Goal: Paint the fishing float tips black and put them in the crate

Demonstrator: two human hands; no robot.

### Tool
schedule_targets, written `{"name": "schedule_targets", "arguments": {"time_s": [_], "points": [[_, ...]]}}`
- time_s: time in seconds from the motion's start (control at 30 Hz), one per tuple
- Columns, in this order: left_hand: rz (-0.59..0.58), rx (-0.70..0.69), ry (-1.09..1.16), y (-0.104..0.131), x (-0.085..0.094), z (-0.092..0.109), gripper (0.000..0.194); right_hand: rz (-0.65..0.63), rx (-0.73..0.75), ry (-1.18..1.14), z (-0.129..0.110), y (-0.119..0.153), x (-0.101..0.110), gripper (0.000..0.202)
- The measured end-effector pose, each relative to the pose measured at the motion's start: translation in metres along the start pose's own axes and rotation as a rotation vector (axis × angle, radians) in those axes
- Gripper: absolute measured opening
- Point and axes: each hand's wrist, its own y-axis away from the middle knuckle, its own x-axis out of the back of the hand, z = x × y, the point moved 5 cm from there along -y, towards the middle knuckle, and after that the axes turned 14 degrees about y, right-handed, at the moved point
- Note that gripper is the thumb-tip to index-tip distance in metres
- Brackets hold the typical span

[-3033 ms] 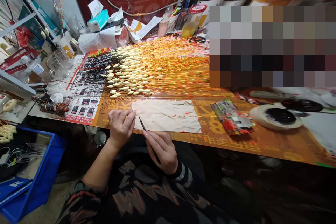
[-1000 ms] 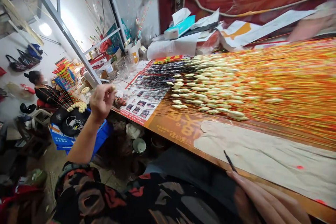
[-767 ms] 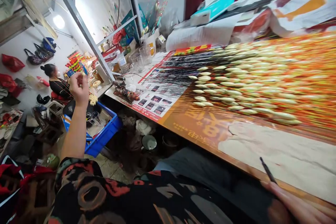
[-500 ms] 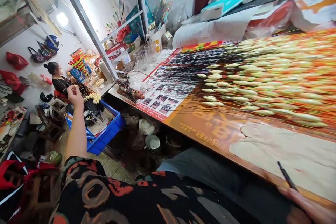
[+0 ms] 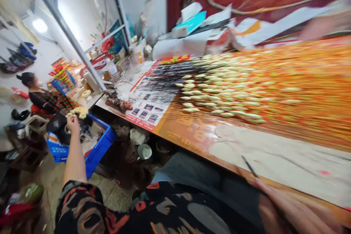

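Observation:
My left arm reaches far to the left, and my left hand (image 5: 72,124) is closed in a pinch at the near side of a bunch of cream-bodied fishing floats (image 5: 80,112). What lies between those fingertips is too small to make out. The bunch sits above a blue crate (image 5: 102,150). At the lower right, my right hand (image 5: 285,203), partly blurred, is closed around a slim black pen-like tool (image 5: 249,166), its tip pointing up and left over the table edge. Many more floats (image 5: 219,89) with dark and orange stems lie in rows across the table.
A pale cloth or sheet (image 5: 263,157) covers the table's front. Papers and a turquoise box (image 5: 189,25) lie behind. Glass mugs (image 5: 126,70) and a bottle (image 5: 113,70) stand by a metal post (image 5: 74,40). A seated person (image 5: 41,97) is at far left. A skin-coloured blur (image 5: 327,25) shows top right.
The view has swung right. My left hand has come down and inward to the float bunch, which it was beside before. My right hand still holds the black tool, closer over the table edge.

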Motion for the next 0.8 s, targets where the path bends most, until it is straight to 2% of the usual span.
{"name": "schedule_targets", "arguments": {"time_s": [0.03, 0.1, 0.23, 0.33, 0.4, 0.47, 0.5, 0.57, 0.6, 0.67, 0.73, 0.8], "points": [[0.051, 0.04, 0.053, -0.001, -0.001, -0.003, 0.014, -0.026, 0.072, 0.005, -0.007, -0.008, 0.003, 0.057], [0.128, 0.104, 0.155, -0.005, -0.003, -0.007, 0.011, 0.01, 0.054, 0.004, -0.013, -0.023, 0.012, 0.059], [0.214, 0.187, 0.304, -0.007, -0.006, -0.017, 0.022, 0.042, -0.051, -0.029, -0.018, -0.034, 0.015, 0.054], [0.279, 0.198, 0.342, 0.007, -0.001, -0.027, 0.032, 0.054, -0.113, -0.07, -0.016, -0.033, 0.017, 0.05], [0.353, 0.157, 0.336, 0.023, 0.005, -0.032, 0.034, 0.059, -0.138, -0.078, -0.014, -0.033, 0.022, 0.05], [0.414, 0.044, 0.315, 0.042, 0.008, -0.029, 0.034, 0.062, -0.141, -0.068, -0.01, -0.036, 0.029, 0.05], [0.402, -0.023, 0.311, 0.052, 0.007, -0.024, 0.034, 0.066, -0.135, -0.052, -0.008, -0.037, 0.033, 0.051], [0.316, -0.15, 0.298, 0.071, -0.002, -0.003, 0.033, 0.084, -0.125, -0.005, 0.0, -0.039, 0.042, 0.054], [0.242, -0.252, 0.276, 0.081, -0.01, 0.016, 0.032, 0.098, -0.126, 0.018, 0.004, -0.04, 0.046, 0.054], [0.062, -0.555, 0.201, 0.106, -0.033, 0.068, 0.027, 0.123, -0.157, 0.047, 0.014, -0.041, 0.055, 0.053], [-0.152, -0.858, 0.236, 0.136, -0.06, 0.127, 0.024, 0.147, -0.227, 0.061, 0.022, -0.042, 0.062, 0.05], [-0.356, -1.065, 0.318, 0.164, -0.09, 0.183, 0.026, 0.176, -0.311, 0.083, 0.028, -0.043, 0.069, 0.044]]}}
